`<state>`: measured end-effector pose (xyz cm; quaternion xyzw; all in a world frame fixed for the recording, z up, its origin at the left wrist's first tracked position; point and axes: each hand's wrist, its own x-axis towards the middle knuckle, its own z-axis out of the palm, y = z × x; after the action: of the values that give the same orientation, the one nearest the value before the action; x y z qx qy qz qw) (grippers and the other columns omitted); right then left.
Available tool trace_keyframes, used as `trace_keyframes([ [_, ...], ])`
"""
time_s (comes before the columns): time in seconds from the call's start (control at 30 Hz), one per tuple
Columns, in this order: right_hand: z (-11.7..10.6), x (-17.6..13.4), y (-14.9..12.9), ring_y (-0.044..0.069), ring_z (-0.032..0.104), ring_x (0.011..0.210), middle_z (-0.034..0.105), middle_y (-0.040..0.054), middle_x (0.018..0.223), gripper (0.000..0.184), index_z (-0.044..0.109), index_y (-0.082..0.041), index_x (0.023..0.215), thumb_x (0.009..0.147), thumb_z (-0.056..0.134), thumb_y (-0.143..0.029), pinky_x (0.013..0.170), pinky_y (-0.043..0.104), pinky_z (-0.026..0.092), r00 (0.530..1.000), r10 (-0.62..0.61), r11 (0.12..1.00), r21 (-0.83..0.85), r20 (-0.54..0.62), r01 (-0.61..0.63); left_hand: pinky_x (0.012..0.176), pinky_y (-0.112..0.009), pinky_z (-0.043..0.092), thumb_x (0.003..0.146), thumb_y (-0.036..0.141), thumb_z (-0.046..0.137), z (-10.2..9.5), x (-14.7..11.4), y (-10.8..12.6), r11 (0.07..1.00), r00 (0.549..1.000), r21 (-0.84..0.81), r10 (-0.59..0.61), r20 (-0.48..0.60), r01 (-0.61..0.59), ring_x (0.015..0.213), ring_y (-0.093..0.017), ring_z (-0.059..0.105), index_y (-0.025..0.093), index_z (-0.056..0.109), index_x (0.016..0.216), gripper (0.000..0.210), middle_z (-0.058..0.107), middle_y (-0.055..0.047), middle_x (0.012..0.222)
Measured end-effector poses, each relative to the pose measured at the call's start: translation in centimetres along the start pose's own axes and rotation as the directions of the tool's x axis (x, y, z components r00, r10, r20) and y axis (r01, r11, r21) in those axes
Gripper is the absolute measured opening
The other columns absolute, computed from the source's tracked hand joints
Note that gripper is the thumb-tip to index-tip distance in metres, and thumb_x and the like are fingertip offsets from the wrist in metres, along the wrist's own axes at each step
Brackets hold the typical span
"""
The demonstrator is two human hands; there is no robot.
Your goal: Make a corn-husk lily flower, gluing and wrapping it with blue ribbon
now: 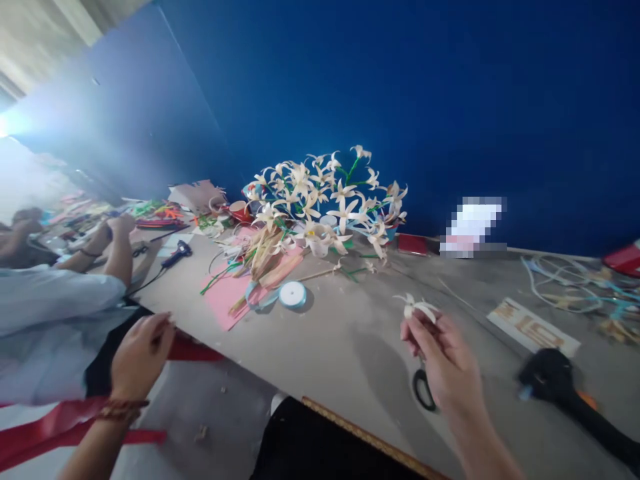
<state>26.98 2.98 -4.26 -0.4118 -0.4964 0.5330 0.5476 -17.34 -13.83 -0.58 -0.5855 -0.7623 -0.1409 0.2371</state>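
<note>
My right hand [443,353] is closed, thumb and fingers pinching a cream-white artificial flower [416,308] above the table. Just under that hand shows the black handle loop of scissors [424,391]; whether the hand touches it, I cannot tell. My left hand [143,357] hovers beyond the table's front edge with its fingers curled in. A tiny pale spot shows at its fingertips, too small to name. Farther back stands a big bunch of similar cream flowers [310,193] on green stems. A roll of light blue ribbon [293,294] lies between the hands, deeper on the table.
Pink sheets [220,293] lie under dried husk strips [270,257]. A glue gun [179,253] rests at left, near another person's arm [120,250]. At right are a black-handled tool [550,377], a lettered board [533,327] and tangled cords [565,287]. A blue wall [425,100] rises behind.
</note>
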Motion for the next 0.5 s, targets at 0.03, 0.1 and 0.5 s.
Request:
trace_keyframes([
  [0.03, 0.1, -0.3, -0.1, 0.013, 0.048, 0.052, 0.06, 0.0004, 0.066, 0.024, 0.063, -0.023, 0.088, 0.085, 0.069, -0.047, 0.046, 0.023, 0.039, 0.999, 0.001, 0.999, -0.037, 0.035, 0.0, 0.079, -0.041, 0.058, 0.095, 0.034, 0.051, 1.2, 1.2, 0.5, 0.996, 0.996, 0.02, 0.085, 0.041, -0.086, 0.091, -0.026, 0.068, 0.025, 0.065, 0.112, 0.024, 0.071, -0.004, 0.107],
  [0.1, -0.3, -1.0, -0.4, 0.015, 0.053, 0.055, 0.062, 0.002, 0.068, 0.024, 0.065, -0.023, 0.09, 0.087, 0.066, -0.047, 0.049, 0.024, 0.043, 0.993, 0.011, 0.991, -0.135, 0.115, 0.004, 0.096, -0.049, 0.051, 0.095, 0.029, 0.05, 3.4, 3.4, 2.4, 0.949, 0.938, -0.001, 0.313, 0.147, -0.316, 0.112, -0.031, 0.063, 0.023, 0.065, 0.117, 0.027, 0.065, -0.01, 0.126],
  [0.5, -2.6, -3.7, 1.1, 0.017, 0.058, 0.06, 0.065, 0.0029, 0.071, 0.024, 0.066, -0.023, 0.095, 0.089, 0.062, -0.046, 0.053, 0.025, 0.045, 0.994, 0.038, 0.962, -0.274, 0.103, -0.009, 0.098, -0.048, 0.049, 0.087, 0.022, 0.062, 1.7, 11.1, 6.0, 0.867, 0.861, -0.072, 0.474, -0.186, -0.493, 0.085, -0.021, 0.067, 0.022, 0.072, 0.093, 0.012, 0.072, -0.002, 0.085],
])
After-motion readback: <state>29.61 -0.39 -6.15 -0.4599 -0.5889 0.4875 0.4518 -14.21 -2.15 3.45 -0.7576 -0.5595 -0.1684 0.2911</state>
